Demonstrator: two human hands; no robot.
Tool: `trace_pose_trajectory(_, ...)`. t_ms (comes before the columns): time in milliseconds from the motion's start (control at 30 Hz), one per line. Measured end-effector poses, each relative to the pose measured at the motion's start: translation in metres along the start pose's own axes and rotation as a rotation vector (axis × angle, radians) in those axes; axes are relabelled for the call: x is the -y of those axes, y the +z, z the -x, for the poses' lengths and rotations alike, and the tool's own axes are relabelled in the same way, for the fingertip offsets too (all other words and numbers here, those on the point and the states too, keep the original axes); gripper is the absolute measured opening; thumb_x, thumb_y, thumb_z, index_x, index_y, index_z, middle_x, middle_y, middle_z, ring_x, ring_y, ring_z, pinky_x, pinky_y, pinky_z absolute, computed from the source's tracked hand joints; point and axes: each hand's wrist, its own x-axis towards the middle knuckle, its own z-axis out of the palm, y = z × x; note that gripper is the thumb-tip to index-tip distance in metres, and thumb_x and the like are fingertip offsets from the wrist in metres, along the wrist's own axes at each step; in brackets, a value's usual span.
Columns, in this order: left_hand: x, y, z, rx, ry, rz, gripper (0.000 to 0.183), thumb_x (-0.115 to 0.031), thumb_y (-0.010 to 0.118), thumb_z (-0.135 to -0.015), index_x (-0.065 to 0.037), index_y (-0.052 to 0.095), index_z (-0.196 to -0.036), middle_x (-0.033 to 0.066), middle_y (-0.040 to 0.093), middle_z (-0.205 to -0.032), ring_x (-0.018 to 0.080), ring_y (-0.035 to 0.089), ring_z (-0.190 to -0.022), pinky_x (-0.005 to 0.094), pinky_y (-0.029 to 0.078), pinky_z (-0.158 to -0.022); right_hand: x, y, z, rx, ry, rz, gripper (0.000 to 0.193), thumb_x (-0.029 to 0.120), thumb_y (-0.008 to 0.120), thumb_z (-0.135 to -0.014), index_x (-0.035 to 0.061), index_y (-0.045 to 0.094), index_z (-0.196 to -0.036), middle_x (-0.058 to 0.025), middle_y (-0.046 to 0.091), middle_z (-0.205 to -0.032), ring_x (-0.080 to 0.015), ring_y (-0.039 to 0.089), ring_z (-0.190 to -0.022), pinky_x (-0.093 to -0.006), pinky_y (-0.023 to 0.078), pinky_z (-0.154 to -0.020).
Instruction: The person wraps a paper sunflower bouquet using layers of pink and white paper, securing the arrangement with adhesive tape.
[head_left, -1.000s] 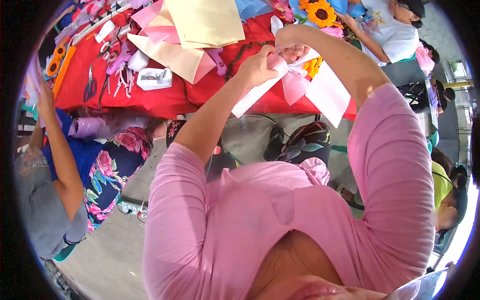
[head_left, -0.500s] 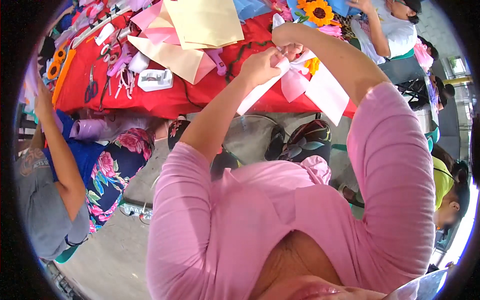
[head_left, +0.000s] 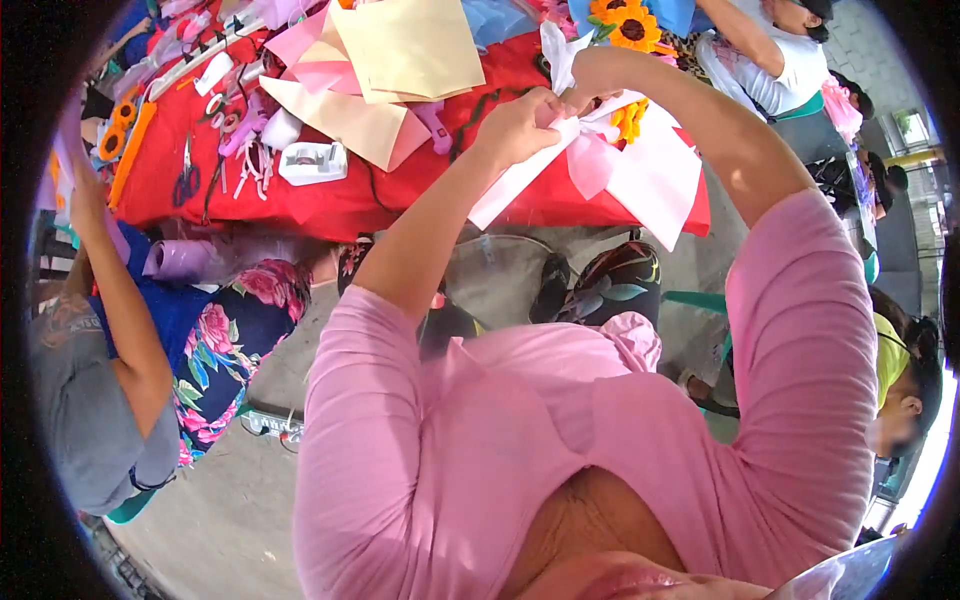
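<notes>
Over the table's near edge I hold a small bouquet in white and pale pink wrapping paper (head_left: 655,180), with an orange flower (head_left: 628,120) showing between the sheets. My left hand (head_left: 520,128) is closed, thumb and fingers pinching the paper at the left of the bundle. Close beside it, my right hand (head_left: 598,80) is bent inward and its fingers are closed at the gathered part of the wrap. What exactly its fingertips grip is partly hidden. A white ribbon-like strip (head_left: 562,58) sticks up beyond the right hand.
On the red-covered table (head_left: 400,195) lie cream paper sheets (head_left: 415,50), a white tape dispenser (head_left: 313,162), dark scissors (head_left: 187,178) and an orange strip (head_left: 137,150). Sunflowers (head_left: 632,28) lie beyond my right hand. A co-worker (head_left: 110,370) sits at left, another (head_left: 765,60) at far right.
My right elbow has swung outward to the right. The right hand has turned slightly at the wrap, and the white strip beyond it stands out more. My left hand stays about where it was.
</notes>
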Motion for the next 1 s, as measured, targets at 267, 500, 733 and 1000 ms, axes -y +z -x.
trace_pose_trajectory(267, -0.019, -0.018, 0.003, -0.045, 0.029, -0.028, 0.041, -0.022, 0.066, -0.067, -0.010, 0.051, -0.103, 0.0120, 0.061, -0.088, 0.0238, 0.059, -0.079, 0.0319, 0.046, -0.072, -0.011, -0.016, 0.008, -0.165, -0.012, -0.006, 0.062, 0.059, 0.070, -0.053, -0.0019, 0.064, -0.063, -0.0087, 0.053, -0.053, -0.0194, 0.052, -0.048, -0.0307, 0.041, -0.045)
trace_pose_trajectory(500, -0.030, -0.026, 0.004, -0.110, 0.123, 0.089, 0.041, -0.026, 0.066, -0.064, -0.013, 0.053, -0.101, 0.0123, 0.062, -0.083, 0.0267, 0.061, -0.078, 0.0363, 0.047, -0.069, -0.011, -0.036, 0.017, -0.180, 0.026, 0.072, 0.063, 0.060, 0.073, -0.050, -0.0002, 0.063, -0.065, -0.0099, 0.055, -0.057, -0.0201, 0.054, -0.052, -0.0300, 0.040, -0.046)
trace_pose_trajectory(733, -0.027, -0.026, 0.007, -0.166, 0.183, 0.083, 0.040, -0.024, 0.065, -0.065, -0.012, 0.053, -0.101, 0.0119, 0.061, -0.082, 0.0262, 0.060, -0.076, 0.0354, 0.046, -0.068, -0.015, -0.050, 0.021, -0.168, 0.070, 0.007, 0.059, 0.052, 0.074, -0.055, -0.0047, 0.062, -0.062, -0.0106, 0.056, -0.056, -0.0209, 0.053, -0.048, -0.0314, 0.040, -0.041)
trace_pose_trajectory(1000, -0.035, -0.028, 0.010, -0.152, 0.155, 0.158, 0.039, -0.023, 0.065, -0.067, -0.011, 0.053, -0.102, 0.0099, 0.061, -0.087, 0.0240, 0.060, -0.081, 0.0333, 0.046, -0.071, -0.012, -0.056, 0.037, -0.263, 0.022, 0.204, 0.053, 0.048, 0.072, -0.062, -0.0031, 0.059, -0.067, -0.0065, 0.054, -0.058, -0.0174, 0.052, -0.052, -0.0281, 0.041, -0.049)
